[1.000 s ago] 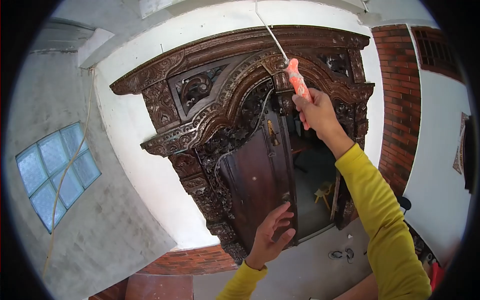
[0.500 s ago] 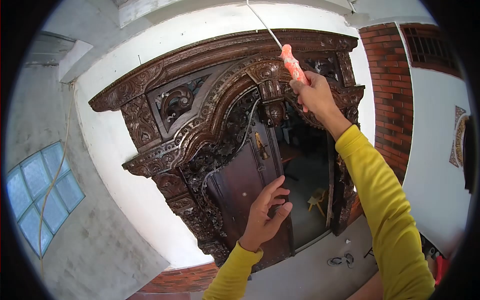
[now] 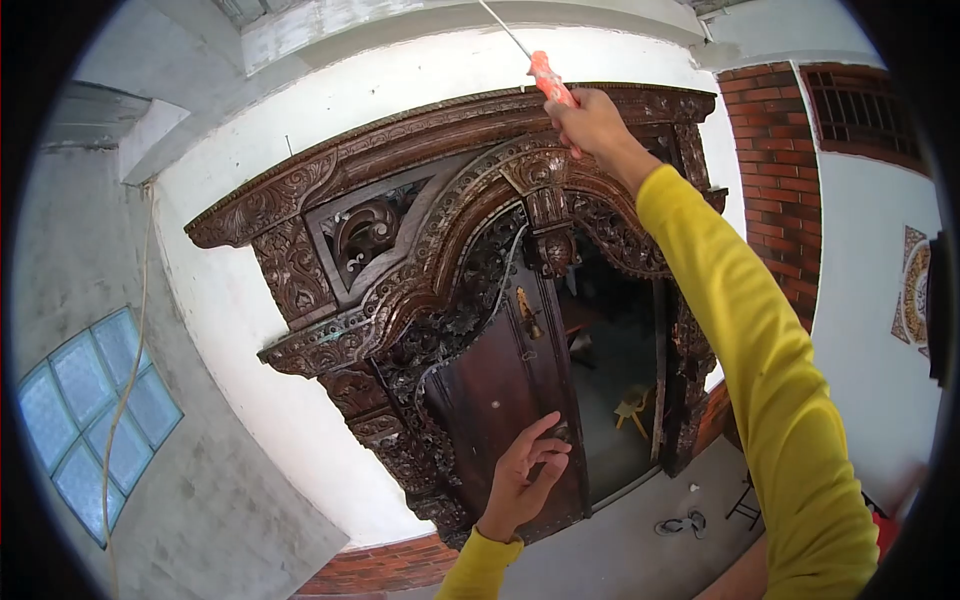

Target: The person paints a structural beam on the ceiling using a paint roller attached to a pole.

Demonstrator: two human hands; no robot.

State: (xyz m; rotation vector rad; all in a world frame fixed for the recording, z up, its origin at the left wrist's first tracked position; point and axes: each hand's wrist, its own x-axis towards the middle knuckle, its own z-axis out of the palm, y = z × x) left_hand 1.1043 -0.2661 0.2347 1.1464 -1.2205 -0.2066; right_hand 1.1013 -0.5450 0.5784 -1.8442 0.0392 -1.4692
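Note:
My right hand (image 3: pixel 592 122), raised near the top of a carved dark wood door frame (image 3: pixel 400 290), is closed round the red and white handle of a long thin metal tool (image 3: pixel 550 78). The tool's shaft points up and left past the top edge of the view, so its far end is hidden. Lower down, my left hand (image 3: pixel 520 478) hangs in front of the brown door panel (image 3: pixel 500 390), its fingers apart and holding nothing.
A glass block window (image 3: pixel 100 410) and a hanging cable (image 3: pixel 128 385) are on the left. Red brick (image 3: pixel 780 190) lines the right. Through the doorway a small yellow stool (image 3: pixel 631 406) shows. Slippers (image 3: pixel 681 524) lie on the floor.
My right hand has moved up and left with the tool. My left hand sits lower in view, its fingers still apart. The view has tilted slightly upward.

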